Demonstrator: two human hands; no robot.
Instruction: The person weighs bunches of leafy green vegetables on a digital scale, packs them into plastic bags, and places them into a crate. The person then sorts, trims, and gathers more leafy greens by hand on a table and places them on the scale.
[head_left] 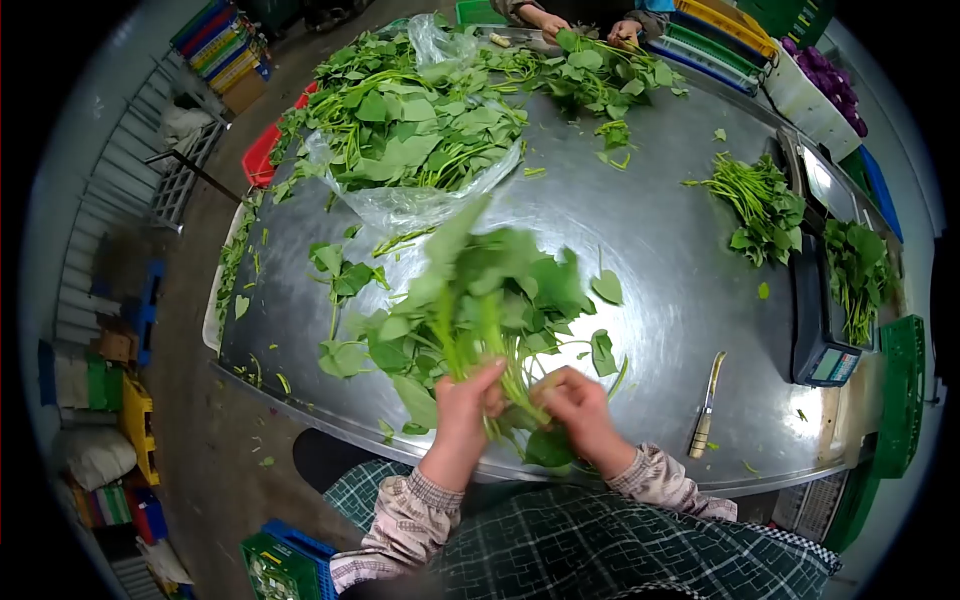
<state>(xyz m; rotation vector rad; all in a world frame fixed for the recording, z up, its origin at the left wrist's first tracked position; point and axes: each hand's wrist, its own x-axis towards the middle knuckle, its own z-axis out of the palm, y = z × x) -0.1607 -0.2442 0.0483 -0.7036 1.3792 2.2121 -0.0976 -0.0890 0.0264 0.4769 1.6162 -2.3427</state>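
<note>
My left hand is closed around the stems of a bunch of leafy greens, held upright over the front of the metal table. The upper leaves of the bunch are blurred by motion. Just right of it, my right hand pinches at the lower stems, its fingers bent together; whether it grips the same bunch or a single stem I cannot make out. Loose leaves and stems lie beside and behind the bunch. A knife with a pale handle rests to the right of my right hand.
A large heap of greens on plastic covers the far left. At right, greens lie on a weighing scale, with another bunch nearby. Across the table, another person's hands handle greens. Green crates stand at the right edge.
</note>
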